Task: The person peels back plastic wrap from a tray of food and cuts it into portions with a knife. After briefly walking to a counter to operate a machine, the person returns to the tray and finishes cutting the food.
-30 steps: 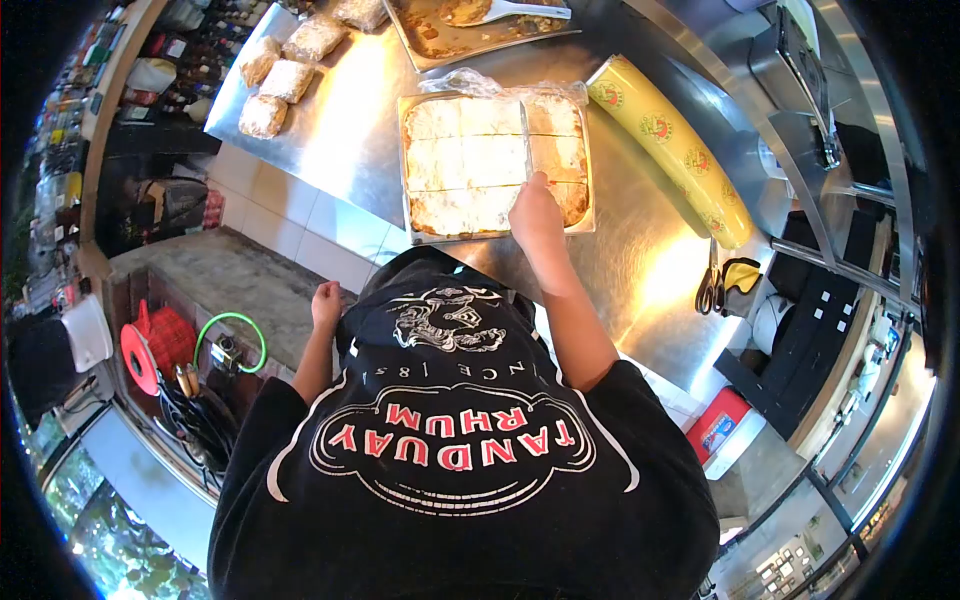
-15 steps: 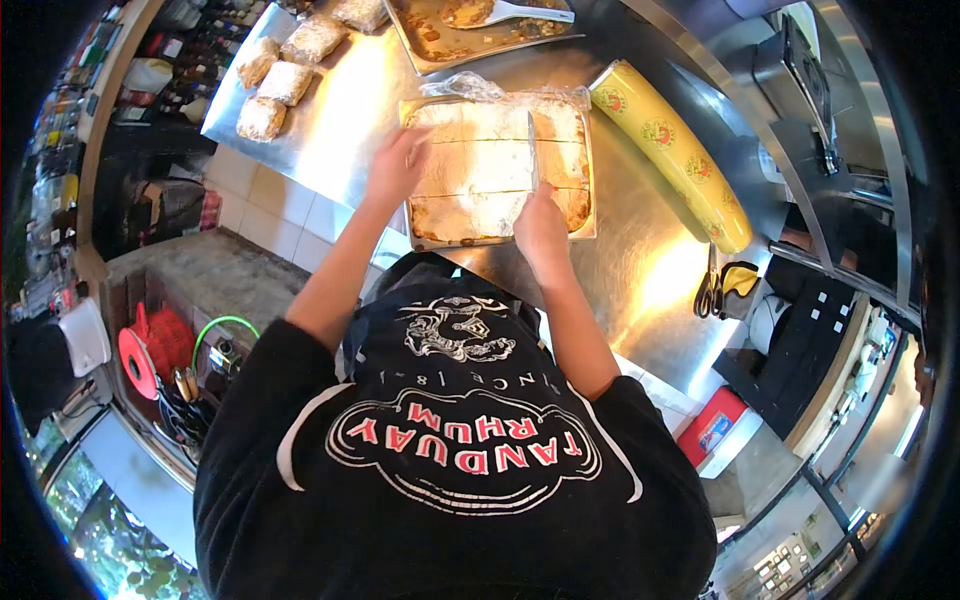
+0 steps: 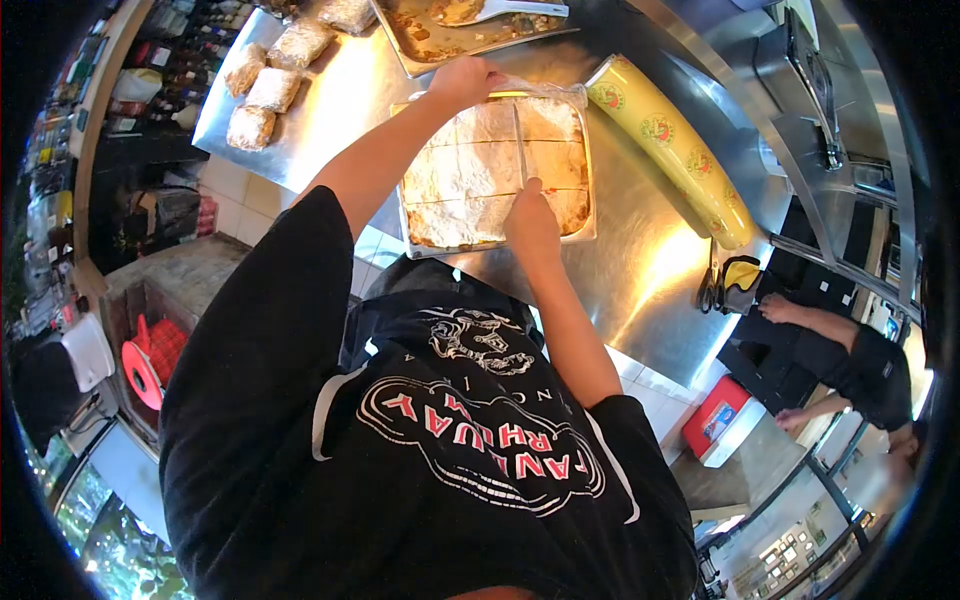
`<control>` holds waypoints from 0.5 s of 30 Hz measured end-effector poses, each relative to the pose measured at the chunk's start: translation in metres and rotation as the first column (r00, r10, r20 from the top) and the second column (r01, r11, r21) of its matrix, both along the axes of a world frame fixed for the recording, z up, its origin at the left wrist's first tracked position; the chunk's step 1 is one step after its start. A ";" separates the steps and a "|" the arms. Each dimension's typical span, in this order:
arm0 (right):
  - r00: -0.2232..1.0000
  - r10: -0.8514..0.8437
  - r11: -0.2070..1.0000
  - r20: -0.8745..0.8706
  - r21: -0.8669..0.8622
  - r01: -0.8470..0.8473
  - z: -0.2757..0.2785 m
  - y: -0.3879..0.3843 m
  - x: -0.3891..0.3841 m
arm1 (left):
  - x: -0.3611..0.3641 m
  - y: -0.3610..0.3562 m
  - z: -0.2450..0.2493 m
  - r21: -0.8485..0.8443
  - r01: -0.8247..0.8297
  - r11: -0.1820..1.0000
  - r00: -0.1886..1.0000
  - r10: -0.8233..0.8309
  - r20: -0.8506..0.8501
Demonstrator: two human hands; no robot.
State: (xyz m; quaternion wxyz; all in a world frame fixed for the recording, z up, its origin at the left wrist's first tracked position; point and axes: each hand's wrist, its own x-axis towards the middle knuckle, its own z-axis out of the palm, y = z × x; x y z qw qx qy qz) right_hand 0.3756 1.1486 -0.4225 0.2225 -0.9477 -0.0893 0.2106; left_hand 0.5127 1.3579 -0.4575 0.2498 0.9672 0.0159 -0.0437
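Note:
A rectangular tray (image 3: 412, 247) on the steel table holds a flat, pale-topped baked slab (image 3: 465, 165) with straight cut lines. My right hand (image 3: 533, 215) is closed round the handle of a long knife (image 3: 519, 140), whose blade lies lengthwise over the slab. At the tray's far edge, my left hand (image 3: 467, 80) has its fingers bent by the crumpled clear plastic (image 3: 540, 88); whether it grips the plastic is too small to tell.
Several wrapped packets (image 3: 272, 90) lie at the far left. Beyond the tray is a second tray (image 3: 425, 66) with a white spatula (image 3: 520, 8). A yellow roll (image 3: 670, 145), scissors (image 3: 711, 285) and a co-worker (image 3: 865, 365) are on the right.
My left hand has moved from the slab's left side to the tray's far edge. The knife and my right hand have shifted slightly left. A co-worker has come into view at right.

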 end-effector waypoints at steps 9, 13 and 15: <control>1.000 -0.027 1.000 -0.011 0.003 0.027 -0.009 0.010 0.004 | -0.007 0.007 -0.006 -0.109 -0.013 0.994 0.991 0.027 0.131; 0.997 -0.073 0.997 -0.041 0.011 0.073 -0.007 0.011 0.005 | -0.036 0.037 -0.012 -0.411 -0.050 0.910 0.861 0.248 0.445; 0.996 -0.086 0.996 -0.031 0.036 0.087 -0.006 0.011 0.004 | -0.078 0.042 0.013 -0.554 -0.247 0.795 0.831 0.467 0.301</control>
